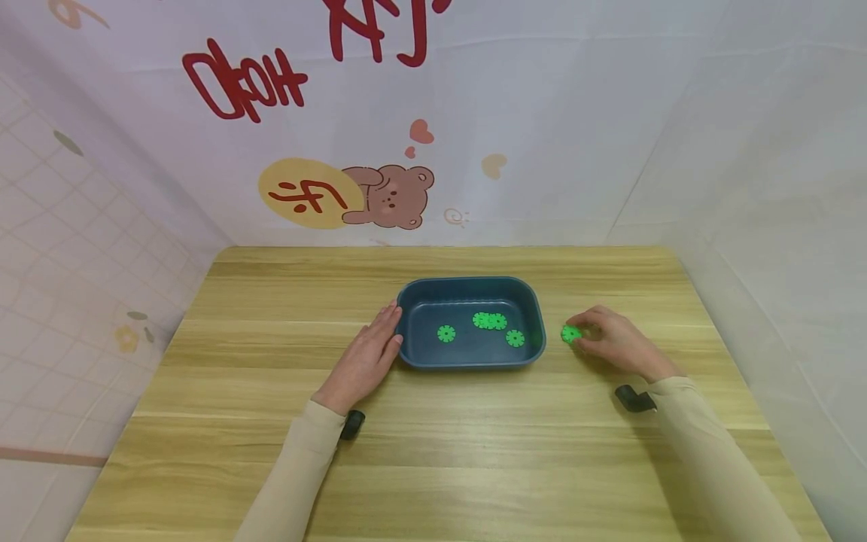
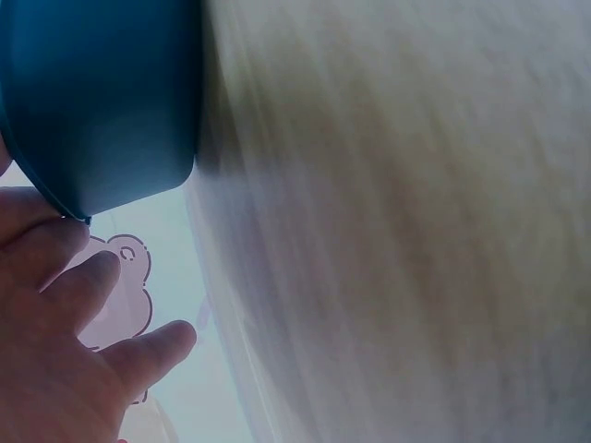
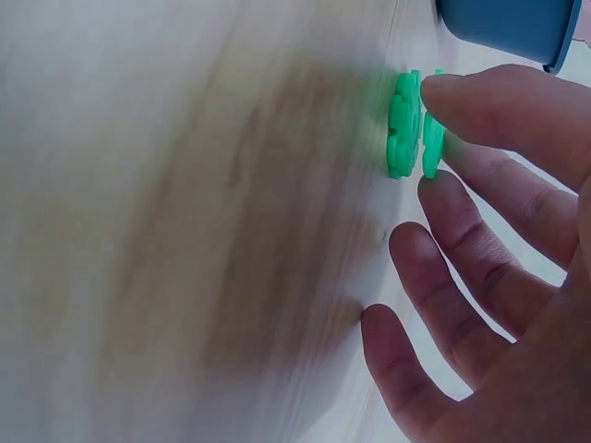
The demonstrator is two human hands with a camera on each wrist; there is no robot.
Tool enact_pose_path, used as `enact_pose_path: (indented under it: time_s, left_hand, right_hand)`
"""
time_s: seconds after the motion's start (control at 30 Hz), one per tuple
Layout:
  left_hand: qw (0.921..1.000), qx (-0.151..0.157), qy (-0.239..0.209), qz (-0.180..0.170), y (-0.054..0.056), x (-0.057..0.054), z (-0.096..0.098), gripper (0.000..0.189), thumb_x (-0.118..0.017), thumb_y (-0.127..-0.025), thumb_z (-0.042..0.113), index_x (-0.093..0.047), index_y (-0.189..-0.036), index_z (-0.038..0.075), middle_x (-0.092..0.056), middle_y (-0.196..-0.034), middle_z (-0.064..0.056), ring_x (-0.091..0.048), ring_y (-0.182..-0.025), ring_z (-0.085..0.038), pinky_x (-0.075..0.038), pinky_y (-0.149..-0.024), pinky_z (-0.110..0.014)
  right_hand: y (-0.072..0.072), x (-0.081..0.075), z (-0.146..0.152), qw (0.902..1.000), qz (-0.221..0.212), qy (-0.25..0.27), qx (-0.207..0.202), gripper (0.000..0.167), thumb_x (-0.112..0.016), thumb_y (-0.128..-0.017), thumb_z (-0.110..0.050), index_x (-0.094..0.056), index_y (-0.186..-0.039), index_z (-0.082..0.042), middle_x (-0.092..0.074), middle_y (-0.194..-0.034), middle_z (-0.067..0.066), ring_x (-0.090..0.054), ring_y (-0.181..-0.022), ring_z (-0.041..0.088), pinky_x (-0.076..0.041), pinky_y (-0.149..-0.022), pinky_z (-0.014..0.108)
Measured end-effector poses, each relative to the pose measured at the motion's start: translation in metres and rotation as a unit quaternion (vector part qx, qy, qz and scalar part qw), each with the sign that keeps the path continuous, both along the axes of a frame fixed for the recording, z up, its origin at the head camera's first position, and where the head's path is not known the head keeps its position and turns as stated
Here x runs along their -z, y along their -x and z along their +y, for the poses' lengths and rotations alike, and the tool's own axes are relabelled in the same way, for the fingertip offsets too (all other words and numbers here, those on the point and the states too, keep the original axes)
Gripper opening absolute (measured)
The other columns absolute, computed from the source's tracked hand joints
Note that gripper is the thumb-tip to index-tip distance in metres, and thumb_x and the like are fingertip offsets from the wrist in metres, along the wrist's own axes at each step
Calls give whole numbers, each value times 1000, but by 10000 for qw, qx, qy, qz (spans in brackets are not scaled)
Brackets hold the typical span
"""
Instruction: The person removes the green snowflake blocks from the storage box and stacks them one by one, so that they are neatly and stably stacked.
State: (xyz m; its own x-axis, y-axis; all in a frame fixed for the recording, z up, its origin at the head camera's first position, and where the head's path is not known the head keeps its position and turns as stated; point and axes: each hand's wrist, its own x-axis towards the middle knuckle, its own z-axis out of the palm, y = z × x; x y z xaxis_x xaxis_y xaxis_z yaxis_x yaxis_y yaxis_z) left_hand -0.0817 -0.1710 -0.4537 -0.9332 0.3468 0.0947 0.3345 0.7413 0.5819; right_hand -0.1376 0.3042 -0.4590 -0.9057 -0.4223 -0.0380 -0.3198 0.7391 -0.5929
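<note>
A dark blue rectangular tray (image 1: 427, 355) stands on the table, with several green notched plastic discs (image 1: 515, 339) lying flat in it. My left hand (image 1: 366, 356) rests against the tray's left side, its fingers fairly straight along the rim. To the right of the tray, my right hand (image 1: 615, 342) pinches a green notched disc (image 3: 432, 146) between thumb and fingers. Close beside it, more green discs (image 3: 403, 125) lie stacked on the table in the right wrist view. The other fingers of that hand are spread, slightly bent.
The wood-grain table (image 1: 447, 452) meets a white printed cloth (image 1: 562, 113) along its back edge. More pale cloth hangs at the left and right. A black wrist camera mount (image 1: 634, 399) sits beneath the right wrist, another (image 1: 352, 424) by the left.
</note>
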Motion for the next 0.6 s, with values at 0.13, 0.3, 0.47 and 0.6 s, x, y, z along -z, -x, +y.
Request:
enact_pose_path:
  time_s: [0.13,0.3,0.47,0.6]
  left_hand:
    - [10000,8,6,18,-1,0,0,56,-42,-114,33,-33,-161,4,-24,-170,-7,-25,-156,-25,-27,-122,-58]
    - [10000,-6,17,32,-1,1,0,56,-41,-114,32,-34,-161,4,-25,-170,-7,-25,-156,-26,-27,-122,-59]
    - [10000,-15,35,16,-1,1,0,56,-41,-114,32,-34,-161,5,-24,-170,-6,-25,-156,-25,-27,-122,-58]
    - [10000,-18,40,-5,0,2,0,56,-41,-114,33,-33,-162,5,-24,-170,-5,-24,-156,-24,-27,-122,-58]
  right_hand:
    - [1,2,1,10000,-7,-17,-30,31,-77,-93,-12,-72,-123,-4,-65,-117,13,-61,-107,33,-50,-96,56]
    - [2,4,1,10000,3,-71,-33,29,-78,-93,-13,-73,-121,-6,-66,-116,11,-61,-106,31,-49,-96,54]
    - [2,4,1,10000,0,-82,-41,29,-77,-93,-12,-74,-121,-7,-66,-116,10,-61,-106,30,-49,-95,53]
    - [1,3,0,10000,19,-81,-48,29,-78,-92,-11,-74,-120,-6,-66,-116,11,-61,-106,31,-49,-95,53]
